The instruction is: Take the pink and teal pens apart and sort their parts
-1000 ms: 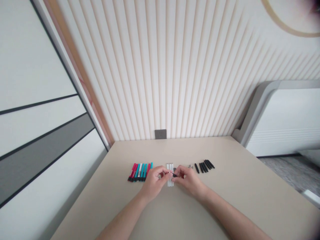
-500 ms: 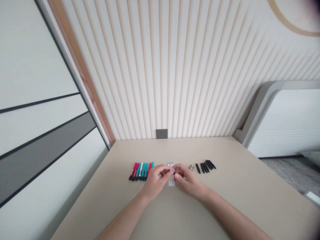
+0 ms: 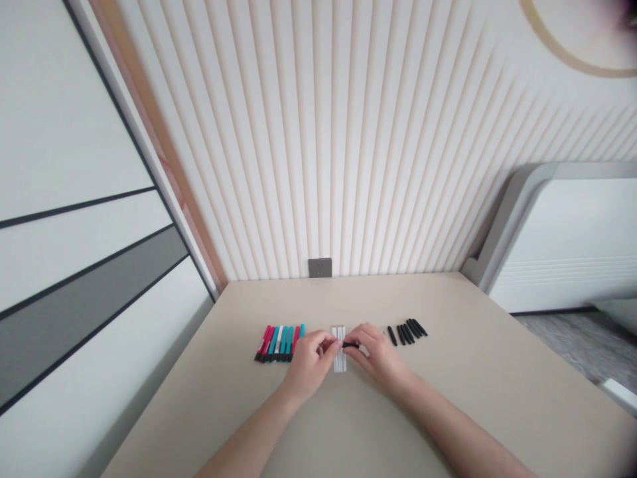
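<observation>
My left hand and my right hand meet over the beige table, fingers pinched together. Between their fingertips is a small black pen part; the right fingers pinch it and the left fingertips touch its left end. Just under the hands lie white pen barrels side by side. A row of red, teal and white pens lies left of my left hand. A row of several black pen parts lies right of my right hand.
A ribbed wall panel rises behind the table, with a grey socket plate at its foot. A white and grey unit stands at the right. A panelled wall runs along the table's left edge.
The hands stayed together above the white barrels. The black part between the fingertips now shows longer and lies level, and my right hand has shifted slightly right.
</observation>
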`<state>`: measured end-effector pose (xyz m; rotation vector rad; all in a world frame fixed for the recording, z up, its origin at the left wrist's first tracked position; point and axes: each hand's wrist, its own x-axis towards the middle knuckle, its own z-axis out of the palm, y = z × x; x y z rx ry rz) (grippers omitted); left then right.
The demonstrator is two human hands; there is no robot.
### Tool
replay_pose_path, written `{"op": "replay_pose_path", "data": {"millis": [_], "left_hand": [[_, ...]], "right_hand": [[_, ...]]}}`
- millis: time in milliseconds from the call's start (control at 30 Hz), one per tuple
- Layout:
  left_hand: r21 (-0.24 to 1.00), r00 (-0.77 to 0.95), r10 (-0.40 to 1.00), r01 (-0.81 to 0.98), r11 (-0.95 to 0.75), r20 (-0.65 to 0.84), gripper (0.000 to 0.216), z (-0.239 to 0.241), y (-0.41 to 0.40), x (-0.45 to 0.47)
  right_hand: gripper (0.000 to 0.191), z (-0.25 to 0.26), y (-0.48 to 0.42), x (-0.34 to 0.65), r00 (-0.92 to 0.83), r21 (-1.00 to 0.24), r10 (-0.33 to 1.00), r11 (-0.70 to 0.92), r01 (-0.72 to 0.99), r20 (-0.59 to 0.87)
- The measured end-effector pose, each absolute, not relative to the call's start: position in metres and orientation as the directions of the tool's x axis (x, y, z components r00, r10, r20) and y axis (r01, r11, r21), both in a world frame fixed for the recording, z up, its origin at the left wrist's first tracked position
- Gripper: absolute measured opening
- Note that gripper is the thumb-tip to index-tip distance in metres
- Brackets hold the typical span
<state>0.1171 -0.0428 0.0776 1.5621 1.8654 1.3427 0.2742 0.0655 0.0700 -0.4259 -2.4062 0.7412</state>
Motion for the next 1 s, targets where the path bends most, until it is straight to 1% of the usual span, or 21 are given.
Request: {"op": "replay_pose_path", "data": {"millis": [67, 167, 233, 300, 367, 400, 467, 533, 600, 800, 900, 1000], "left_hand": [[0.801, -0.326, 0.892, 0.595, -0.062, 0.312, 0.030, 0.076, -0.043, 0.119], [0.759, -0.337, 0.877, 0.649, -0.049, 0.344, 0.042, 0.074, -0.042, 0.121], [0.736, -0.330, 0.876, 0.676, -0.040, 0.351, 0.047, 0.074, -0.043, 0.121], [0.697, -0.292, 0.886, 0.716, -0.046, 0.359, 0.048, 0.074, -0.044, 0.121], [0.624, -0.214, 0.902, 0.777, -0.076, 0.376, 0.045, 0.074, -0.045, 0.122], [0.581, -0.165, 0.908, 0.808, -0.099, 0.384, 0.041, 0.074, -0.046, 0.123], [0.504, -0.074, 0.915, 0.850, -0.151, 0.397, 0.028, 0.073, -0.049, 0.125], [0.460, -0.015, 0.914, 0.868, -0.190, 0.405, 0.015, 0.071, -0.050, 0.128], [0.440, 0.014, 0.913, 0.873, -0.210, 0.409, 0.010, 0.070, -0.052, 0.130], [0.445, 0.065, 0.910, 0.857, -0.261, 0.409, 0.016, 0.069, -0.050, 0.132], [0.439, 0.060, 0.916, 0.864, -0.246, 0.396, 0.017, 0.068, -0.049, 0.131], [0.432, 0.057, 0.922, 0.871, -0.233, 0.384, 0.015, 0.067, -0.048, 0.129]], "right_hand": [[0.014, 0.072, 0.065, 0.276, -0.792, -0.447, 0.378, 0.882, 0.151, 0.479], [0.018, 0.073, 0.061, 0.277, -0.806, -0.275, 0.315, 0.941, 0.197, 0.501], [0.022, 0.074, 0.060, 0.278, -0.814, -0.200, 0.283, 0.957, 0.209, 0.507], [0.024, 0.077, 0.065, 0.279, -0.807, -0.179, 0.292, 0.956, 0.232, 0.514], [0.025, 0.079, 0.079, 0.284, -0.754, -0.222, 0.379, 0.925, 0.307, 0.537], [0.026, 0.079, 0.089, 0.289, -0.703, -0.263, 0.451, 0.893, 0.366, 0.550], [0.029, 0.075, 0.116, 0.306, -0.549, -0.355, 0.609, 0.788, 0.503, 0.573], [0.032, 0.067, 0.143, 0.328, -0.419, -0.433, 0.731, 0.666, 0.607, 0.538], [0.034, 0.055, 0.163, 0.351, -0.338, -0.453, 0.809, 0.560, 0.694, 0.481], [0.033, 0.026, 0.179, 0.389, -0.252, -0.500, 0.932, 0.354, 0.791, 0.261], [0.034, 0.022, 0.183, 0.392, -0.221, -0.516, 0.947, 0.312, 0.797, 0.232], [0.035, 0.021, 0.189, 0.393, -0.229, -0.539, 0.947, 0.316, 0.781, 0.225]]}}
